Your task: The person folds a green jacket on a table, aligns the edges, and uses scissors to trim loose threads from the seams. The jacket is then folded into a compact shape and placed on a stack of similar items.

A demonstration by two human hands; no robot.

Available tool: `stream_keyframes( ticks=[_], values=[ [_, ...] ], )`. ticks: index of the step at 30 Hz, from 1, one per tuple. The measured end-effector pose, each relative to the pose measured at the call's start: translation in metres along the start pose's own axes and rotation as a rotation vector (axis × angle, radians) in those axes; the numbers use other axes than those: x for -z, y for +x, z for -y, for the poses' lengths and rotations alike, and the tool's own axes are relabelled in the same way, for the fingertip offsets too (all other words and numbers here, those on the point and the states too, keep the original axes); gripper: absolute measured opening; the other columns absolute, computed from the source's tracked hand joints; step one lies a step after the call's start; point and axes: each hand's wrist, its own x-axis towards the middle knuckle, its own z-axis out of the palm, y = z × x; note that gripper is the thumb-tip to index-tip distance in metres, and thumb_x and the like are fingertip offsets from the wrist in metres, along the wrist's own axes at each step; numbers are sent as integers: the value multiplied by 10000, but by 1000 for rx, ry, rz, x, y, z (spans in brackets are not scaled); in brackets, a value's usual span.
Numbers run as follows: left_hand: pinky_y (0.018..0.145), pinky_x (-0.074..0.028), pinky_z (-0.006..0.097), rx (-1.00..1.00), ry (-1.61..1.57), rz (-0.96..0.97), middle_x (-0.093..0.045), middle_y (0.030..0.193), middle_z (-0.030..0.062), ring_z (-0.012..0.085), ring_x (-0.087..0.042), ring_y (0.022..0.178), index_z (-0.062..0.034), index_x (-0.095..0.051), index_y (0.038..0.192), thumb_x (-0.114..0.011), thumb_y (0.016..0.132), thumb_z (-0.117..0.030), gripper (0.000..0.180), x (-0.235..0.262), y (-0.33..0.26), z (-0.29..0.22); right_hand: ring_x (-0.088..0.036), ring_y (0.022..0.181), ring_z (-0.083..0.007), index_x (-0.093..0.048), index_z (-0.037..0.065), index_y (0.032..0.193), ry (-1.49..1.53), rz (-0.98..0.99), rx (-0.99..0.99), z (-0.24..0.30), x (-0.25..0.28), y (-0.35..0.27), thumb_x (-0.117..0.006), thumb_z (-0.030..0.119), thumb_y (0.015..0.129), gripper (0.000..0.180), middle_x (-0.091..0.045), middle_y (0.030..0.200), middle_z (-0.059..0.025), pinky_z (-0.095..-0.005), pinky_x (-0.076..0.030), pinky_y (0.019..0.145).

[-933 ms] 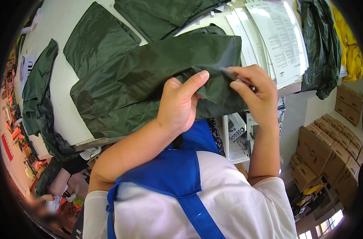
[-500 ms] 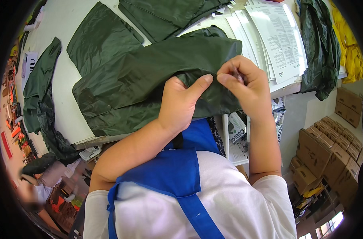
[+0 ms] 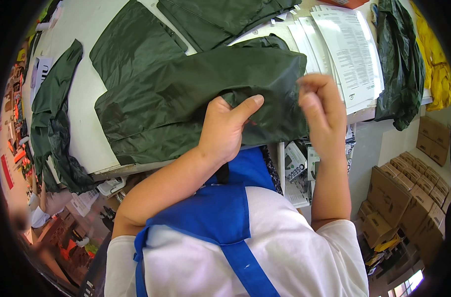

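A dark green waterproof garment [image 3: 186,89] lies bunched across the white table in front of me. My left hand [image 3: 228,121] is closed on a fold along its near side, thumb on top and fingers hidden beneath the cloth. A small red spot shows on the cloth beside that thumb. Just off the garment's right end, my right hand [image 3: 324,106] is raised with fingers curled in a pinch. Motion smears its fingertips, and whatever lies in them cannot be made out.
Flat green pieces [image 3: 136,42] and a folded green stack [image 3: 225,20] lie beyond. Paper sheets [image 3: 347,54] overlap at the far right. Green cloth [image 3: 57,119] hangs over the left edge; another green piece [image 3: 401,64] and yellow garments [image 3: 433,59] hang right. Cardboard boxes [image 3: 391,190] stack below.
My right hand has moved right, away from my left thumb and the cloth. My left hand keeps its grip on the garment. The small brownish thing seen in my right hand earlier no longer shows.
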Motion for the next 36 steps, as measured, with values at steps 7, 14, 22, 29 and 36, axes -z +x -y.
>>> stream_keyframes(
  ticks=[7, 14, 22, 29, 36],
  values=[
    [814, -484, 291, -13, -38, 37, -654, 1029, 64, 138, -613, 928, -33, -611, 1065, -582, 880, -47, 189, 4, -1, 4, -642, 768, -187, -647, 12, 933, -341, -48, 96, 9, -15, -12, -762, 76, 713, 257, -603, 838, -87, -276, -558, 626],
    [733, -466, 238, -34, -3, 22, -654, 980, 21, 77, -584, 845, -40, -631, 1040, -593, 884, -68, 162, 1, -1, 6, -634, 721, -178, -659, 9, 918, -338, -20, 92, 11, -14, -3, -771, 92, 711, 250, -598, 795, -81, -269, -535, 630],
    [731, -456, 221, -82, 83, 32, -645, 951, -3, 51, -559, 808, -26, -640, 1016, -580, 897, -62, 138, 4, 0, 8, -615, 674, -164, -669, 12, 887, -308, 3, 69, 9, -16, 1, -776, 109, 708, 230, -596, 754, -74, -257, -502, 601],
    [766, -458, 223, -165, 178, 57, -644, 968, 1, 57, -562, 844, 1, -632, 1033, -564, 907, -53, 154, 4, 0, 8, -601, 659, -143, -672, 7, 893, -274, 3, 58, 6, -17, 1, -763, 80, 723, 206, -594, 748, -66, -239, -487, 597],
    [770, -458, 225, -174, 166, 73, -643, 968, 4, 55, -558, 844, 1, -631, 1029, -562, 908, -55, 151, 1, 0, 6, -578, 696, -99, -674, 13, 909, 12, -34, -64, -8, -19, -3, -774, 79, 722, 222, -592, 780, -43, -215, -463, 614]
  ],
)
